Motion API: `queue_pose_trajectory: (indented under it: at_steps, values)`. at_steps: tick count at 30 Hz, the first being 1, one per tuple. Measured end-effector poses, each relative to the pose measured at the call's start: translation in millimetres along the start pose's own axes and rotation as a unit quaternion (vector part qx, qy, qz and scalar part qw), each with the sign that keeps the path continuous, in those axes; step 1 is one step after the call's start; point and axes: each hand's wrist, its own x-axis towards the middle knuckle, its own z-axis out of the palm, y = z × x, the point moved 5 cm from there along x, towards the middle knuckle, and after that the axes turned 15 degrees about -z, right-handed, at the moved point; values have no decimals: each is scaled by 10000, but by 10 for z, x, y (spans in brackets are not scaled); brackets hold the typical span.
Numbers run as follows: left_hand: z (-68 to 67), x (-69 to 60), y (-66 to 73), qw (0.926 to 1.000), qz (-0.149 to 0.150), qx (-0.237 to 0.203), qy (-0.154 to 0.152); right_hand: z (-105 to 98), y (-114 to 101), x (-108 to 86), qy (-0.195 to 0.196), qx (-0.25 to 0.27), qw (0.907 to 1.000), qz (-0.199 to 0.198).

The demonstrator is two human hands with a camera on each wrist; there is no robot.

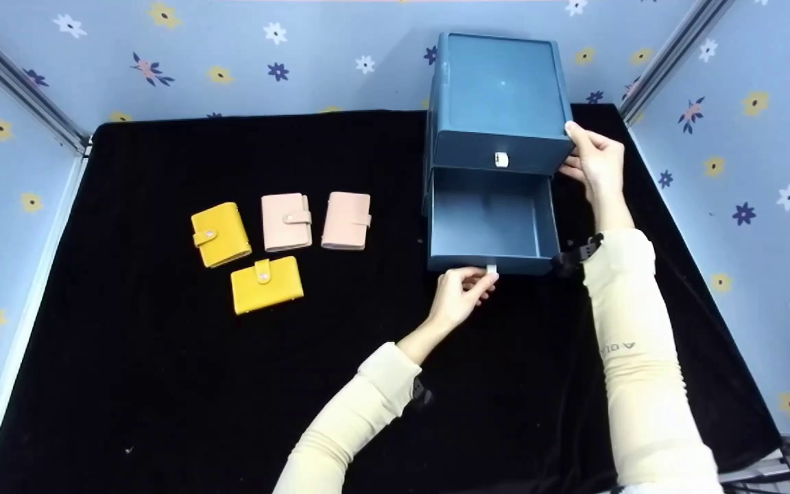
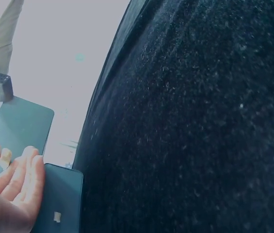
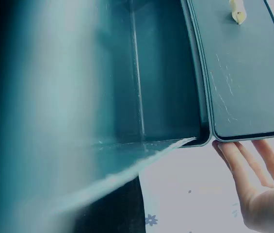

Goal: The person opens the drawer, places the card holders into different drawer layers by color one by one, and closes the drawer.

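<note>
A blue two-drawer cabinet [image 1: 505, 86] stands at the back right, with its lower drawer [image 1: 484, 213] pulled out and its inner floor showing. My left hand [image 1: 460, 295] pinches the small pale pull tab [image 1: 492, 269] on that drawer's front between thumb and fingers. Against the cabinet's right side rests my right hand [image 1: 597, 161], thumb at the top front corner. In the right wrist view, the fingers [image 3: 238, 170] of this hand look extended along the side by the upper drawer front [image 3: 248, 73]. The upper drawer is closed, with its own pale tab [image 1: 501, 159].
Two yellow snap wallets [image 1: 223, 237] [image 1: 268, 285] and two pink ones, a left [image 1: 285, 223] and a right [image 1: 347, 219], lie left of the cabinet on the black cloth [image 1: 162, 384]. Flower-patterned blue panels [image 1: 340, 62] enclose the back and sides.
</note>
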Motion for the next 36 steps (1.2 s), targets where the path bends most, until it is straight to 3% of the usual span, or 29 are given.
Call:
queue_pose_trajectory:
  at_steps: [9, 14, 19, 23, 36]
  values:
    - [-204, -68, -92, 9971, 273, 680, 196, -1, -20, -12, 21, -96, 9999, -55]
    - [-345, -103, -156, 9952, 297, 880, 302, 2, -11, -11, 30, -192, 9997, -167]
    - [-520, -127, -221, 9930, 254, 1077, 409, -7, -4, -4, 4, -92, 10000, -33]
    - [-664, -132, -272, 9924, 177, 1086, 550, -12, -1, 0, 0, -21, 10000, 27]
    - [-1116, -98, -340, 9855, -78, 907, 1431, -15, 12, 0, -39, -29, 10000, 0]
